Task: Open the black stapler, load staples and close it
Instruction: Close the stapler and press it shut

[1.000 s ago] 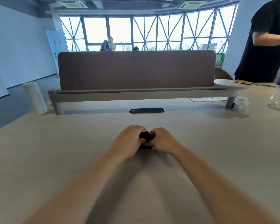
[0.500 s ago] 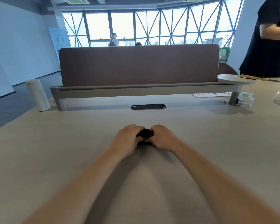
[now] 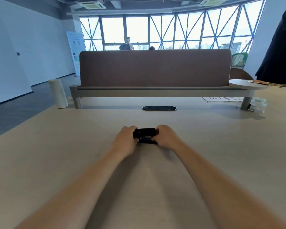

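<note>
I'm seeing strong daylight pouring through the windows [image 3: 163, 33], blowing them out almost white. The desk [image 3: 56, 146] is staying evenly lit, with soft shadows lying under my forearms. The wide lens is bending the edges, and the picture is looking slightly soft.

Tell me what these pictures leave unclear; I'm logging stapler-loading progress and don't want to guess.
All in the head view:
- Black stapler: both ends are covered by the left hand and right hand; whether staples are loaded is too small and dark to tell.
- Loose staples: none can be made out on the table.
- Clear container by the shelf leg: contents unreadable.
- Standing person: cut off by the right edge.
</note>
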`<move>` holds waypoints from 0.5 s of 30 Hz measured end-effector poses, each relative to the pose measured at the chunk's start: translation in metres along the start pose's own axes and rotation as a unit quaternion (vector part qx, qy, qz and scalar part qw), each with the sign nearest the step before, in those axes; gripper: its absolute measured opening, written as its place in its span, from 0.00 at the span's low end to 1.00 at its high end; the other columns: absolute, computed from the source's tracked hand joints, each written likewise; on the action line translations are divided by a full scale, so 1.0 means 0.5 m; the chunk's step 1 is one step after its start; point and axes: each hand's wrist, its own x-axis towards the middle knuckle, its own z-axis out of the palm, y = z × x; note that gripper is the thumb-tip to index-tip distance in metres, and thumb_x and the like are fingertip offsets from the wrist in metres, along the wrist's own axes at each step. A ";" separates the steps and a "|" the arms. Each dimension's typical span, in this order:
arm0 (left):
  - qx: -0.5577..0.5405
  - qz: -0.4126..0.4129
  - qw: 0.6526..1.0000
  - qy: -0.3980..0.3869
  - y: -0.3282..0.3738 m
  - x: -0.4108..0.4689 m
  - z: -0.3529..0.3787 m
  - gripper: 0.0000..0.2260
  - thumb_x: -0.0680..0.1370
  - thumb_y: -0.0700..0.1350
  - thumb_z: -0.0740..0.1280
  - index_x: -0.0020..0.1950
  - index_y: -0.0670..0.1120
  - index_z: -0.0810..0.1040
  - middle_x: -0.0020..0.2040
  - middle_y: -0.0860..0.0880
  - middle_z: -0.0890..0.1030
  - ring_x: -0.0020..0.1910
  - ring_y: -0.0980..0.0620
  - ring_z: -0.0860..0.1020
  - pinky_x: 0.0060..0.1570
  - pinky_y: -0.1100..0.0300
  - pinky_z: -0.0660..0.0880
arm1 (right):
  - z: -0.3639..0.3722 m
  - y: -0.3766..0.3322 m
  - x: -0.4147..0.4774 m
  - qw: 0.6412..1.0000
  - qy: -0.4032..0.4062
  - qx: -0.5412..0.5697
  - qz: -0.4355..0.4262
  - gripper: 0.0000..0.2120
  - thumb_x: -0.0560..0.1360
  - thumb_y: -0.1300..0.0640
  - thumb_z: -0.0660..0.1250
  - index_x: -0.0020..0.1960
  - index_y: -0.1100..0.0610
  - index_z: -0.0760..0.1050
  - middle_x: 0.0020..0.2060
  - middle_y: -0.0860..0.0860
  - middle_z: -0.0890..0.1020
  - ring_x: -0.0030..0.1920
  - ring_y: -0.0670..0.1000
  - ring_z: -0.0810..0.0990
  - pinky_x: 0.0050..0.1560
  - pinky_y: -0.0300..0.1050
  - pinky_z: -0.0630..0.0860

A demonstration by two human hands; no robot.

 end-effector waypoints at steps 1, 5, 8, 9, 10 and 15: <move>-0.005 -0.007 1.000 0.006 -0.004 -0.008 -0.006 0.20 0.77 0.43 0.66 0.69 0.47 0.71 0.60 0.42 0.75 0.59 0.41 0.76 0.59 0.49 0.72 | 0.003 -0.008 -0.004 1.000 0.002 0.001 -0.003 0.08 0.73 0.57 0.69 0.40 0.57 0.71 0.36 0.54 0.77 0.38 0.56 0.76 0.30 0.44 0.65; -0.024 -0.043 0.998 0.045 -0.033 -0.038 -0.042 0.20 0.77 0.41 0.65 0.70 0.46 0.70 0.61 0.43 0.75 0.60 0.43 0.75 0.58 0.53 0.71 | 0.018 -0.052 -0.010 1.000 0.003 0.005 -0.025 0.10 0.74 0.58 0.69 0.37 0.55 0.70 0.37 0.54 0.76 0.36 0.54 0.74 0.29 0.44 0.64; -0.030 -0.062 0.995 0.077 -0.066 -0.046 -0.088 0.10 0.76 0.40 0.64 0.57 0.43 0.75 0.51 0.46 0.77 0.48 0.47 0.75 0.45 0.55 0.70 | 0.039 -0.097 0.003 0.999 -0.009 0.020 -0.037 0.09 0.75 0.59 0.68 0.38 0.56 0.70 0.37 0.54 0.76 0.33 0.51 0.73 0.29 0.43 0.64; -0.026 -0.064 0.994 0.084 -0.079 -0.046 -0.105 0.07 0.76 0.39 0.63 0.53 0.43 0.75 0.48 0.48 0.76 0.45 0.49 0.74 0.42 0.56 0.69 | 0.047 -0.114 0.011 0.999 -0.009 0.021 -0.044 0.07 0.75 0.59 0.68 0.40 0.57 0.72 0.37 0.54 0.77 0.34 0.52 0.74 0.30 0.44 0.65; -0.024 -0.065 0.994 0.090 -0.094 -0.045 -0.121 0.06 0.76 0.39 0.63 0.52 0.43 0.75 0.46 0.48 0.76 0.43 0.50 0.73 0.41 0.57 0.68 | 0.057 -0.134 0.020 0.998 -0.008 0.021 -0.054 0.05 0.75 0.58 0.68 0.42 0.59 0.74 0.38 0.55 0.78 0.36 0.54 0.76 0.31 0.45 0.67; -0.030 -0.097 0.989 0.111 -0.203 -0.012 -0.180 0.06 0.75 0.38 0.62 0.50 0.43 0.75 0.48 0.46 0.77 0.43 0.48 0.76 0.39 0.55 0.71 | 0.127 -0.240 0.115 0.995 -0.020 0.047 -0.086 0.08 0.75 0.55 0.68 0.49 0.60 0.77 0.44 0.57 0.83 0.44 0.60 0.83 0.46 0.54 0.78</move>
